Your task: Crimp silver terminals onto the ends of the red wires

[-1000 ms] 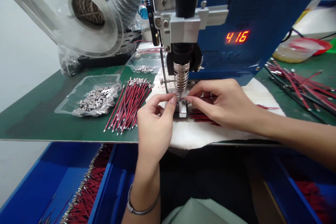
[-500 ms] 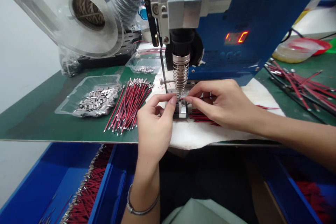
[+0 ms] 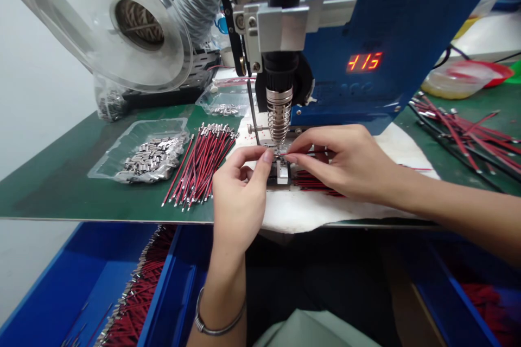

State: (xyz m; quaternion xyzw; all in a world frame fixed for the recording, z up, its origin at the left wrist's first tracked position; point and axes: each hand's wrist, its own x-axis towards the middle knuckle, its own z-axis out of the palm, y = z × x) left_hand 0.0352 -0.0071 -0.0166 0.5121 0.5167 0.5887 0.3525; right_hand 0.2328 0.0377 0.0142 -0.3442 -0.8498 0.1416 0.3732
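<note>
My right hand (image 3: 345,162) pinches a thin red-and-black wire (image 3: 311,152) between thumb and forefinger. The wire's end points left, toward a small metal fixture (image 3: 282,172) below the spring-wrapped head (image 3: 279,111) of a blue machine (image 3: 366,16). My left hand (image 3: 240,190) is at the fixture's left side, thumb and forefinger pressed together close to the wire's end. Whatever sits in those fingertips is too small to make out. Under my right hand, more red-and-black wires (image 3: 313,181) lie on a white cloth (image 3: 301,216).
Left of my hands lie a bundle of wires with metal ends (image 3: 199,165) and a clear tray (image 3: 100,165) of small metal connectors. A clear spool (image 3: 81,21) stands at upper left. Below the table edge are blue bins (image 3: 57,276) with more wires. Loose cables (image 3: 459,130) lie at right.
Both hands hold nearly the same place at the fixture. The right fingertips have shifted very slightly left. The red display digits now read differently.
</note>
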